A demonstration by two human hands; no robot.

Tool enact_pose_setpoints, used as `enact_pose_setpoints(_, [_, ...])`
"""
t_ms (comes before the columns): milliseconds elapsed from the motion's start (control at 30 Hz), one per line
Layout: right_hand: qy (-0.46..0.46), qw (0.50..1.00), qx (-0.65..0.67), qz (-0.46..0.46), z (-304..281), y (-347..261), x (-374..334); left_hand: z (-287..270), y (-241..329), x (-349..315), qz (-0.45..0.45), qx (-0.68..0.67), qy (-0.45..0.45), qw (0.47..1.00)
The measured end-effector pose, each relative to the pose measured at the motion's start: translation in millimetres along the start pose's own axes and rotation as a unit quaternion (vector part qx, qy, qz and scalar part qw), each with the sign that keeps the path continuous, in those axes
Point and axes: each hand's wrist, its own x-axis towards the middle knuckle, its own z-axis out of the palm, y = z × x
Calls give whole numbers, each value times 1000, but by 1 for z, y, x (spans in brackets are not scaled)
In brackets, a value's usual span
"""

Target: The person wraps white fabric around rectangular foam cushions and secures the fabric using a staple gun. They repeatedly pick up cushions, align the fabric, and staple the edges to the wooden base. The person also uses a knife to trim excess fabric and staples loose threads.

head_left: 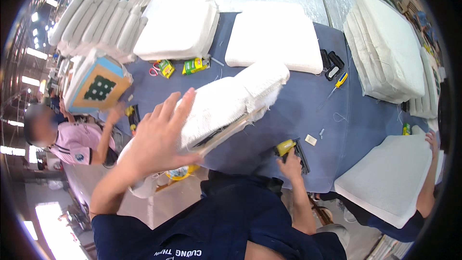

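Cushion: white padded cushion (231,94), mid-frame, tilted, upper end pointing right. Its lower left end is behind the left hand, and the underside is mostly turned away, just a dark strip and a pale edge peeking out.
Left hand: left hand (161,137) is up in front of the cushion, left of centre, fingers apart and thumb out to the side. Honestly can't tell if the palm is touching the fabric.
Right hand: right hand (290,164), below centre right, is wrapped around the yellow-and-black staple gun (287,147). Some fingers are hidden, so no clue about the trigger.
Table: blue-grey table (240,149) under it all; small pale block (311,139) just right of the gun, yellow-handled screwdriver (341,80) further up.
Upper frame: 2 big white cushions, left one (175,31) and right one (273,33), so bright the surface detail is washed out.
Co-workers: person in pink (79,139) at left; at lower right, another person's hand (431,140) on a pale cushion (387,175), rest largely covered or cut off.
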Motion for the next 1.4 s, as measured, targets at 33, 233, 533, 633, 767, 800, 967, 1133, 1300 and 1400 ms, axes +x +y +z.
enact_pose_setpoints(33, [9, 991, -112, -71, -14, -7, -9, 21, 17, -13, -26, 21, 37, 999])
enact_pose_setpoints(233, [-322, 624, 694, -161, -151, -150, 15, 55, 45, -40, -20, -9, 100, 995])
enact_pose_setpoints(533, [-258, 436, 861, 53, -160, -298, 74, 22, -38, 1, -31, 12, 84, 996])
enact_pose_setpoints(633, [-237, 430, 869, 63, -166, -310, 93, 47, -30, 35, -106, 85, 152, 979])
enact_pose_setpoints(767, [-142, 513, 846, -31, -171, -291, 116, 67, -13, 66, -82, 88, 266, 956])
enact_pose_setpoints(800, [-139, 530, 835, -46, -167, -283, 114, 69, -17, 62, -64, 87, 268, 958])
enact_pose_setpoints(967, [-94, 603, 788, -79, -132, -261, 109, 74, -34, 61, 32, 138, 280, 949])
enact_pose_setpoints(1133, [-56, 653, 748, -106, -112, -257, 109, 62, -28, 58, 51, 122, 233, 963])
enact_pose_setpoints(1300, [-40, 650, 749, -122, -121, -265, 106, 34, -23, 77, 32, 39, 132, 990])
enact_pose_setpoints(1400, [-52, 644, 749, -146, -117, -262, 114, 49, -25, 107, 42, 42, 142, 988])
